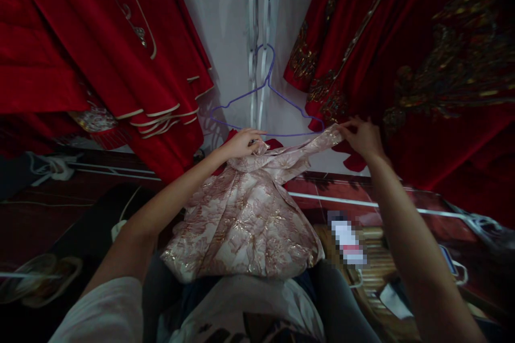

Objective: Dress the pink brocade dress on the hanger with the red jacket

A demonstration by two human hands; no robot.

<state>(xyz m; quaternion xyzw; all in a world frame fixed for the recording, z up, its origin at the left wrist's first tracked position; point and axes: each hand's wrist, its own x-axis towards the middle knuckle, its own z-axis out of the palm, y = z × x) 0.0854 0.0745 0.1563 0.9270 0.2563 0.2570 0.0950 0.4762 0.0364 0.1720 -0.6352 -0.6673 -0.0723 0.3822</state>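
A pale pink brocade dress (249, 220) with a gold sheen lies bunched over my lap. My left hand (245, 143) has its fingers curled on the upper part of the dress, left of centre. Stretched out to the right, a narrow upper strip of the same cloth ends in the pinched fingers of my right hand (360, 134). Just beyond both hands, a purple wire hanger (267, 81) hangs from a white rack pole. Its bottom bar is close behind the cloth; whether they touch I cannot tell.
Red garments (132, 64) with pale trim hang at the left, and red embroidered ones (438, 80) hang at the right. A slatted bamboo seat (374, 284) stands at the lower right with a blurred-out item on it. White rack bars (362, 202) run low along the floor.
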